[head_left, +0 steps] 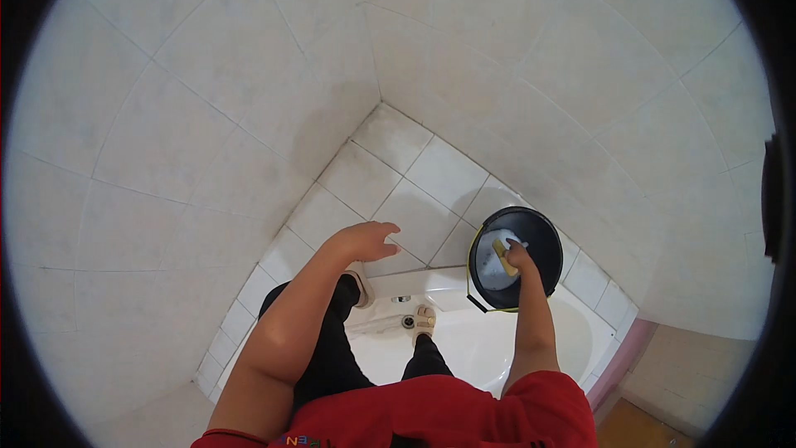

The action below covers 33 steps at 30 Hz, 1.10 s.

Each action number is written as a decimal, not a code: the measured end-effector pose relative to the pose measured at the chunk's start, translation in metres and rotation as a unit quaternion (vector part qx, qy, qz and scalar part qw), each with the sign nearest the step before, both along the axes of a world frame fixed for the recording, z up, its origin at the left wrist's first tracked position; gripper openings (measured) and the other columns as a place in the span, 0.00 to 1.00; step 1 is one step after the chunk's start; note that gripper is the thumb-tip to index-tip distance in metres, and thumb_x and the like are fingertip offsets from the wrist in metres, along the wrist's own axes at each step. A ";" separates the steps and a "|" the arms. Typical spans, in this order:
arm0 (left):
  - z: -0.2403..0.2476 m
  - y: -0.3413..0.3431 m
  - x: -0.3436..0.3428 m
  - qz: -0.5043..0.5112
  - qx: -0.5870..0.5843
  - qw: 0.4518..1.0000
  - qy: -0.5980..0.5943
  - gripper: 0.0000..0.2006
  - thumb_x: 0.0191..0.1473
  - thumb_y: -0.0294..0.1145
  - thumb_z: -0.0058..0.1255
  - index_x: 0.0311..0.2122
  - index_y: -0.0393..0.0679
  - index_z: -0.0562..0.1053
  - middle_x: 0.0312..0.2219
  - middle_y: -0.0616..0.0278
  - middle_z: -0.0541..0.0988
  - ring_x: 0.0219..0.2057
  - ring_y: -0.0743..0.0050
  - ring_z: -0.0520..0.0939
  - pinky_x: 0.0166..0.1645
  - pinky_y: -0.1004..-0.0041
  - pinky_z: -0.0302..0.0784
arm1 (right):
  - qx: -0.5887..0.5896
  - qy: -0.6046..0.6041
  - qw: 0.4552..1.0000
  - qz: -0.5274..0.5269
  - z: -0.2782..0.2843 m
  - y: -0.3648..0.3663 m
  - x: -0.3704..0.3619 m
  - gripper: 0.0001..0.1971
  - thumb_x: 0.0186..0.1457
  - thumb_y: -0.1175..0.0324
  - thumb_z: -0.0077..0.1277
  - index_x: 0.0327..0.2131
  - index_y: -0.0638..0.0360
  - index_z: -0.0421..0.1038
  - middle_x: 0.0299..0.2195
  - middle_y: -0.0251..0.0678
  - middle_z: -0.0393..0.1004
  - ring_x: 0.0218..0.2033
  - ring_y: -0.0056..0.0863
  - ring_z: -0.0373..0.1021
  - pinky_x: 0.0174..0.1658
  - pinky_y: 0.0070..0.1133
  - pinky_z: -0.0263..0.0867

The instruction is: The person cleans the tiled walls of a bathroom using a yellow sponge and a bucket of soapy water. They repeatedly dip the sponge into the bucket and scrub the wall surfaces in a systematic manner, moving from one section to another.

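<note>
My right hand (517,255) reaches down into a black bucket (543,236) and grips a flat, yellow, sponge-like block (504,258). Whitish suds (497,280) lie in the bucket beneath the block. The bucket stands at the right on the tiled ledge, by the tub's rim; its yellow wire handle (471,278) with a black grip hangs down on the near left side. Over the white tiles in the middle, my left hand (365,241) is held out with nothing in it, thumb and fingers apart.
One sandalled foot (425,318) stands in the white bathtub (473,340), beside the drain (408,322). My other foot (361,286) is at the ledge's edge. White floor tiles (414,216) fill the corner between two tall tiled walls (249,75). A pink edge (630,348) borders the right.
</note>
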<state>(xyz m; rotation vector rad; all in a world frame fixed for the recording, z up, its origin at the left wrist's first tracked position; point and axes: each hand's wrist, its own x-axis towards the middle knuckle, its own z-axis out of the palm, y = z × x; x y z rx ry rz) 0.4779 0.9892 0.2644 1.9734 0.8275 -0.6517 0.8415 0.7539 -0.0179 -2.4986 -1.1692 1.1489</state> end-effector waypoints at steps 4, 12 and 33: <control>-0.001 -0.021 -0.004 -0.025 0.016 0.999 0.024 0.27 0.54 0.45 0.44 0.57 0.44 0.60 0.52 0.47 0.67 0.53 0.50 0.68 0.56 0.65 0.63 | -0.218 -0.119 0.964 0.100 -0.107 -0.008 -0.018 0.33 0.50 0.54 0.45 0.60 0.52 0.52 0.58 0.49 0.54 0.59 0.40 0.54 0.57 0.33 0.53; -0.003 -0.049 -0.007 0.004 -0.026 0.999 0.035 0.28 0.54 0.44 0.45 0.57 0.40 0.60 0.53 0.47 0.66 0.54 0.51 0.67 0.56 0.66 0.62 | -0.199 -0.078 0.976 -0.048 -0.118 0.001 -0.069 0.31 0.51 0.55 0.46 0.56 0.59 0.54 0.55 0.49 0.57 0.56 0.42 0.56 0.57 0.40 0.49; 0.050 -0.058 0.090 0.045 0.089 0.950 -0.294 0.24 0.52 0.43 0.49 0.52 0.40 0.67 0.47 0.47 0.72 0.48 0.54 0.73 0.52 0.66 0.68 | 0.364 0.526 0.601 -0.479 0.227 -0.140 0.006 0.19 0.58 0.64 0.39 0.51 0.63 0.59 0.44 0.44 0.69 0.43 0.38 0.69 0.45 0.33 0.68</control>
